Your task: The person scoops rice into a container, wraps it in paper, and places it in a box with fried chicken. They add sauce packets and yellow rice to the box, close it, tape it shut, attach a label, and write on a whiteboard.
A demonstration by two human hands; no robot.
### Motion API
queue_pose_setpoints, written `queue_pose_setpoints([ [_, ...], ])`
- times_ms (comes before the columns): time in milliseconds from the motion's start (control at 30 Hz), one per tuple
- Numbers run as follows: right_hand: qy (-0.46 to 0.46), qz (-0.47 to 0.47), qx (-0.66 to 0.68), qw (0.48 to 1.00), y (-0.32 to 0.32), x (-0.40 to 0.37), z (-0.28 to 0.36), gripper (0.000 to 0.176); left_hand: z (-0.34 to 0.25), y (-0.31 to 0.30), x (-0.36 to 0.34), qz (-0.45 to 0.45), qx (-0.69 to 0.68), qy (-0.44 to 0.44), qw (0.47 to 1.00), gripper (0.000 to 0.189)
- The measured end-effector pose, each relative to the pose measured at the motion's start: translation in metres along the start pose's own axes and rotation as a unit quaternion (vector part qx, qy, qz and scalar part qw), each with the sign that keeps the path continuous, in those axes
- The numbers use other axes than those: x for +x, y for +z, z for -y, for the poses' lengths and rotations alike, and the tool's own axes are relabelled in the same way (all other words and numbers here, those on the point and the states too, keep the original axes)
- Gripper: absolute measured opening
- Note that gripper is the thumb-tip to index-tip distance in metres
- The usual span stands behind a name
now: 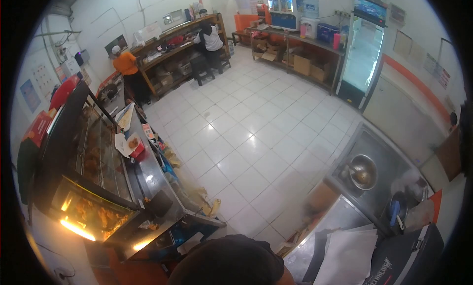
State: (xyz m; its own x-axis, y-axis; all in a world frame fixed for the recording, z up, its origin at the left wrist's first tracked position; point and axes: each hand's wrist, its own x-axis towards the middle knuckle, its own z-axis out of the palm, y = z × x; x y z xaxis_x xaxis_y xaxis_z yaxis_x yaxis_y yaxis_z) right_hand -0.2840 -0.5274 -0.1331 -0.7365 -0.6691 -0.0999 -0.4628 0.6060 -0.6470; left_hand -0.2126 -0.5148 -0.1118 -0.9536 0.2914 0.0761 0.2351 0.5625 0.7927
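Note:
Neither my left hand nor my right hand shows in the head view. A dark rounded shape [231,260], perhaps a person's head or back, fills the bottom middle and hides what lies below it. On the left stands a lit glass food warmer [93,211] with golden-brown food inside. Beside it, a red and white food box [135,146] rests on a steel counter [152,179]. White paper sheets [345,258] lie on a metal surface at the lower right.
A steel sink counter [389,147] holds a metal bowl [362,171]. Behind it stands a lit glass-door fridge [363,53]. Two people, one in an orange top [125,63], one in white and black [213,41], are at the back shelves. White floor tiles [246,137] lie between.

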Motion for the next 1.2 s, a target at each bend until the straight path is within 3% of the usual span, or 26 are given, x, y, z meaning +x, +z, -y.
queue_pose_setpoints([
  [800, 0.016, -0.055, -0.041, 0.998, -0.011, -0.039, -0.038, 0.041, -0.018, 0.002, 0.013, 0.03, -0.046, 0.011, 0.998, 0.04],
  [867, 0.041, -0.077, -0.058, 0.994, -0.025, -0.069, -0.066, 0.041, -0.033, 0.006, 0.018, 0.043, -0.065, 0.023, 0.997, 0.038],
  [967, 0.128, -0.114, -0.112, 0.979, -0.051, -0.177, -0.118, 0.041, -0.082, 0.011, 0.015, 0.102, -0.138, 0.005, 0.985, 0.037],
  [1000, 0.163, -0.124, -0.148, 0.968, -0.048, -0.224, -0.133, 0.041, -0.098, 0.014, 0.015, 0.134, -0.165, -0.047, 0.976, 0.037],
  [1033, 0.185, -0.132, -0.198, 0.954, -0.022, -0.267, -0.164, 0.041, -0.096, 0.033, 0.013, 0.101, -0.126, -0.128, 0.978, 0.038],
  [1067, 0.201, -0.131, -0.26, 0.935, 0.015, -0.318, -0.207, 0.041, -0.097, 0.021, 0.025, 0.219, -0.12, -0.156, 0.956, 0.033],
  [1100, 0.228, -0.127, -0.303, 0.917, 0.045, -0.357, -0.228, 0.041, -0.085, 0.028, 0.025, 0.252, -0.004, 0.049, 0.967, 0.026],
  [1133, 0.247, -0.136, -0.337, 0.899, 0.077, -0.394, -0.241, 0.041, -0.075, 0.036, 0.026, 0.216, 0.107, 0.252, 0.937, 0.019],
  [1167, 0.294, -0.156, -0.262, 0.906, 0.024, -0.372, -0.168, 0.041, -0.069, 0.035, 0.023, 0.213, 0.117, 0.334, 0.911, 0.016],
  [1200, 0.339, -0.182, -0.188, 0.903, -0.038, -0.344, -0.08, 0.041, -0.044, 0.054, 0.012, 0.15, 0.211, 0.397, 0.881, 0.013],
])
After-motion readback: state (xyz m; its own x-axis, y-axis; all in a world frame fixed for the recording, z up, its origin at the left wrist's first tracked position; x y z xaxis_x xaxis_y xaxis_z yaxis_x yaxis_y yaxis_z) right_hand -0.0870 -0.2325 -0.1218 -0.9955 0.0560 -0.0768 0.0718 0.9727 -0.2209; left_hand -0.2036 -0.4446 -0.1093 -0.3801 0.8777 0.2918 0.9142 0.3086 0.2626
